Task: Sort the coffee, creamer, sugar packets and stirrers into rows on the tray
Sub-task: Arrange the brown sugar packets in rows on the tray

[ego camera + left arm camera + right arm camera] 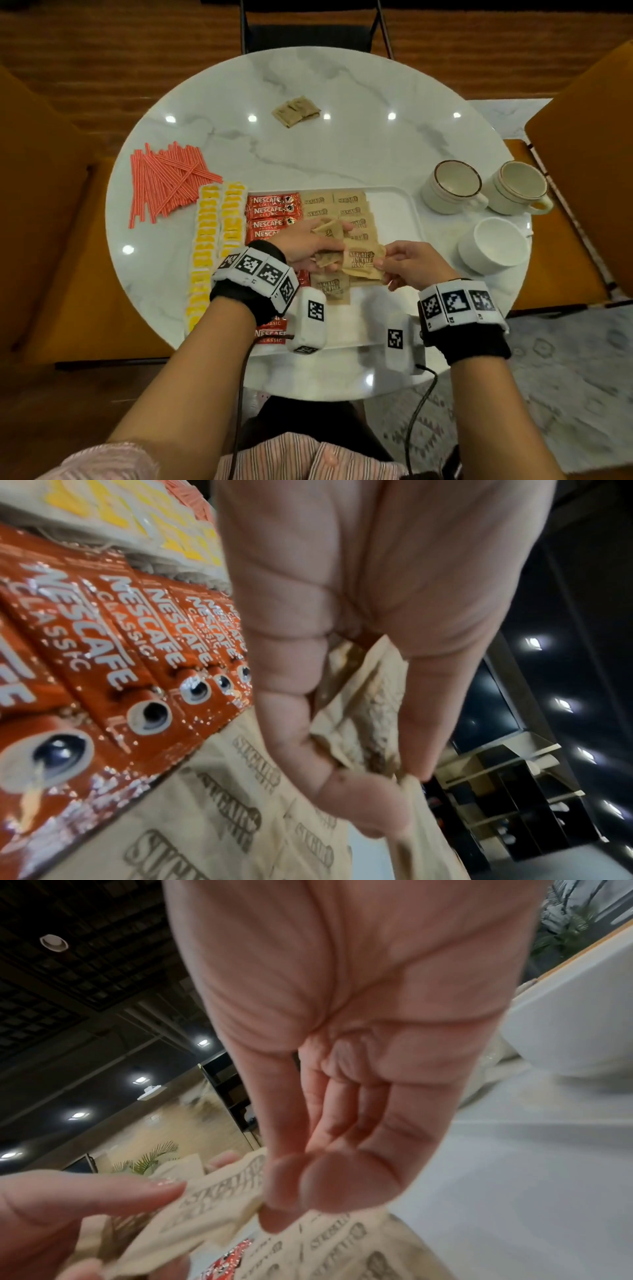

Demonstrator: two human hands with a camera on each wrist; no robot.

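Observation:
Over the white tray (397,212), my left hand (308,245) grips a bunch of brown sugar packets (329,260). My right hand (404,263) pinches the right edge of the top sugar packet (363,258) of that bunch between thumb and fingers. In the right wrist view that packet (212,1199) stretches between my right hand (308,1185) and the left thumb. On the tray lie a row of red coffee sticks (274,214) and two rows of sugar packets (337,209). Yellow creamer packets (214,240) line the tray's left edge. The left wrist view shows the coffee sticks (113,656) beside my left hand (342,750).
Red-striped stirrers (168,181) lie heaped at the table's left. A few brown sugar packets (296,111) sit at the far middle. Two rimmed cups (452,186) and a white cup (493,245) stand to the right of the tray. Orange chairs flank the round marble table (342,85).

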